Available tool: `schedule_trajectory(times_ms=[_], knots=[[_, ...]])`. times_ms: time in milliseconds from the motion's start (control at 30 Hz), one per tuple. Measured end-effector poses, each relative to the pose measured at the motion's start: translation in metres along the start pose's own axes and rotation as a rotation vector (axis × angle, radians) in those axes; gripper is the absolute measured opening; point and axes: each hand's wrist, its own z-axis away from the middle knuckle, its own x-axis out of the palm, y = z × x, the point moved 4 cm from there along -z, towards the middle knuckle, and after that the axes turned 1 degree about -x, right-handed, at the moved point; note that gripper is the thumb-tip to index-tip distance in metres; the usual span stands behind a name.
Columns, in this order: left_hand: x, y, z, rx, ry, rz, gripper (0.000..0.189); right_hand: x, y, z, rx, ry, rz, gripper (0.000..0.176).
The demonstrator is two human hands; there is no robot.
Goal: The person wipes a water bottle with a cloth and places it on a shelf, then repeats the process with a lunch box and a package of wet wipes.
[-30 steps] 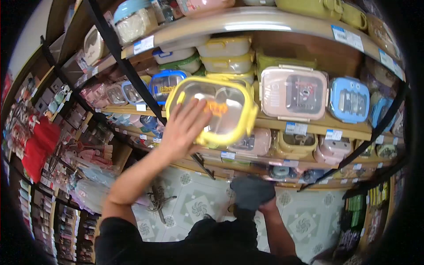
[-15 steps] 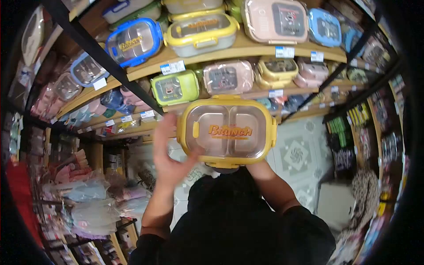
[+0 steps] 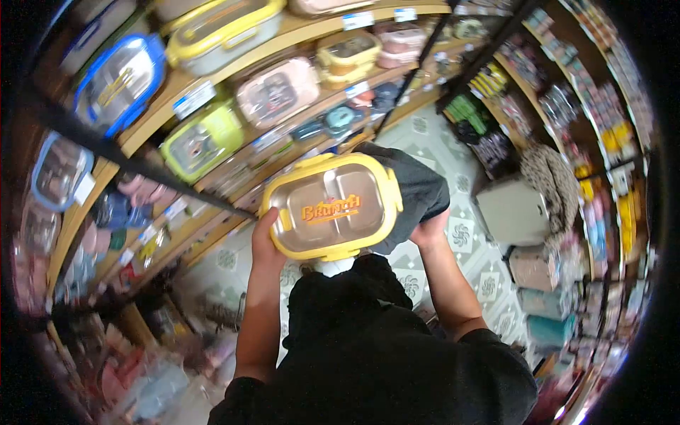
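A yellow-rimmed lunch box [image 3: 331, 207] with a clear lid reading "Brunch" faces up in front of my body; two compartments show through the lid. My left hand [image 3: 267, 239] holds it at its left end, thumb on the rim and the other fingers hidden underneath. At the right, my right hand [image 3: 431, 229] is closed on a dark grey cloth [image 3: 419, 185]. The cloth hangs beside and partly behind the box's right end. Most of my right fingers are covered by it.
Shelves ahead hold more lunch boxes: a blue-rimmed one [image 3: 120, 81], a yellow one [image 3: 225, 35], a green one [image 3: 202, 143] and a pink one [image 3: 278, 92]. A black shelf post [image 3: 142, 161] stands at the left. At the right are a grey bin [image 3: 513, 207] and stocked shelves.
The view has turned rightward. My left hand, spread beside the box before, now grips its left end. My right hand has moved from under the box to its right, with the dark cloth now showing.
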Motion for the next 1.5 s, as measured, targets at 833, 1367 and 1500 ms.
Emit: schedule_trajectory(times_ms=[833, 1367, 1500], knots=[[0.328, -0.382, -0.128, -0.696, -0.94, -0.239, 0.044, -0.099, -0.28, 0.075, -0.732, 0.557, 2.043, 0.073], [0.43, -0.552, -0.192, -0.868, -0.896, -0.273, 0.041, -0.145, -0.451, 0.068, -0.633, 0.732, 2.273, 0.068], [0.486, -0.575, -0.232, -0.948, -0.889, -0.171, 0.042, -0.185, -0.535, 0.046, -0.597, 0.966, 2.325, 0.069]])
